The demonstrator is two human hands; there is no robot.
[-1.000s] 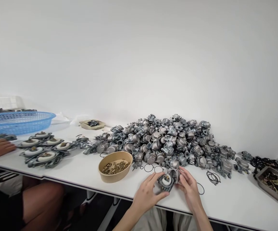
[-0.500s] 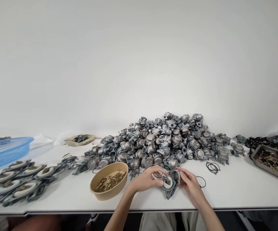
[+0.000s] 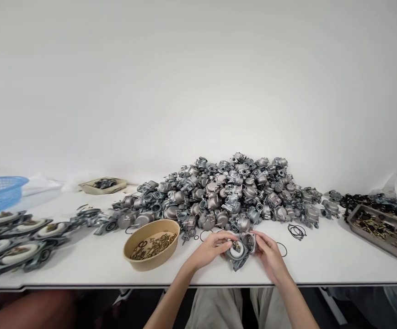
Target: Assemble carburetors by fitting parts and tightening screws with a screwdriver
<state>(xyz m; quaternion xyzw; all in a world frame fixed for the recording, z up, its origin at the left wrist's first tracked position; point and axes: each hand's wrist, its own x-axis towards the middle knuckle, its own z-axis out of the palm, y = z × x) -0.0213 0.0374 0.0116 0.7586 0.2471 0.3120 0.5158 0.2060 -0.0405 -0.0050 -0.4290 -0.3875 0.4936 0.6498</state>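
Note:
My left hand is closed on a carburetor body near the front of the table; its underside faces up and shows a white ring-shaped float. Between the fingers and thumb of my right hand is a grey metal float bowl, its hollow side turned toward the body. Bowl and body stand side by side; whether they touch I cannot tell. A thin black rubber ring lies just right of my right hand. Behind both hands rises a large pile of carburetors.
A tan round tub with small brass parts stands left of my hands. Opened carburetors with white floats sit farther left, near a blue basket. Several black rings and a metal tray of screws lie to the right.
The whole view has shifted slightly, so things appear a little higher and farther left. Both hands keep their grip on the carburetor body and the bowl.

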